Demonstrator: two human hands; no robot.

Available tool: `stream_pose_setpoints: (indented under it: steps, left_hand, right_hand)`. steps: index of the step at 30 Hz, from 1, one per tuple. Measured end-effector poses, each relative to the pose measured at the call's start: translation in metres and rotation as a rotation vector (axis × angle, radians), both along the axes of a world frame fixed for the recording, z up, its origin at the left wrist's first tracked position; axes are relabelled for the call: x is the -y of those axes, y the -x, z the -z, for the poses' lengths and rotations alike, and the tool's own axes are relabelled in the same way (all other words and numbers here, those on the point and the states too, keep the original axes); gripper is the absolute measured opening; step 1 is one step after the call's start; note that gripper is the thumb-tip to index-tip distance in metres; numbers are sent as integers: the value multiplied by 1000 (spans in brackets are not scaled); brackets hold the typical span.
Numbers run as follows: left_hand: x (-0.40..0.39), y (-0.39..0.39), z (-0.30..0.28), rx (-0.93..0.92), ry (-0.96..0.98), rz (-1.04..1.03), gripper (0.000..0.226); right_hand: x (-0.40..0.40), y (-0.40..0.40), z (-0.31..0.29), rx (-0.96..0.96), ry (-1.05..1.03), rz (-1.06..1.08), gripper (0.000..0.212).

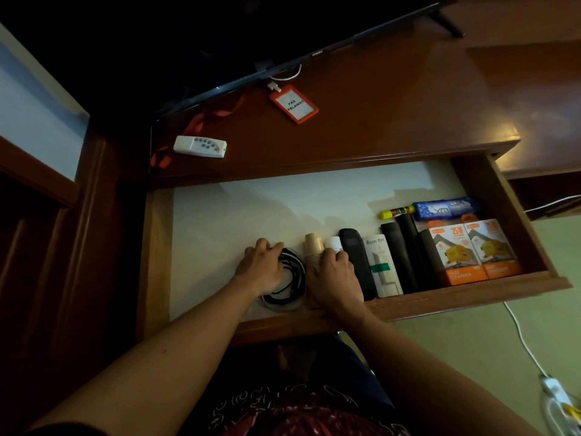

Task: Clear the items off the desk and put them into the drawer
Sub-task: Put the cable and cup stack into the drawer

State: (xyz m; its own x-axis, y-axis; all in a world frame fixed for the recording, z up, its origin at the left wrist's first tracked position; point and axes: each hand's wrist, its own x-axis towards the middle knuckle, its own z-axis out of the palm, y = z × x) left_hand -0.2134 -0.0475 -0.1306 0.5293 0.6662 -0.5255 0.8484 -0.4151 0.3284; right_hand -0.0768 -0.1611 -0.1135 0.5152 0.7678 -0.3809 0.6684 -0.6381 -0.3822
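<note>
- Left hand (262, 266) resting on coiled cables (290, 278) inside open drawer (220, 215)
- Right hand (334, 278) gripping beige tube (313, 244)
- Best nudged snug against the row
- White remote (200, 146), orange badge (294, 103) waiting on bench (377, 105)

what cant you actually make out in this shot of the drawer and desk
Head view, the only one:
- Beige tube: its near end is hidden under the right hand.
- Coiled cable: partly covered by the left hand, so its ends are unseen.
- Red lanyard: partly lost in the shadow under the TV.
- White remote: button labels too small.
- Floor adapter: blurred, near the frame edge.
</note>
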Motion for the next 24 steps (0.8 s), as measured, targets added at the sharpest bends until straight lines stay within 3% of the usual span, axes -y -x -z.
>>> stream_pose_setpoints:
  steps: [8,24]
  left_hand:
    - [17,4,5,20,-47,-75,43]
    - [13,8,1,13,-7,-93,48]
  right_hand:
    - [-4,0,0,-15,0,-9,48]
    - [-4,0,2,4,1,-19,47]
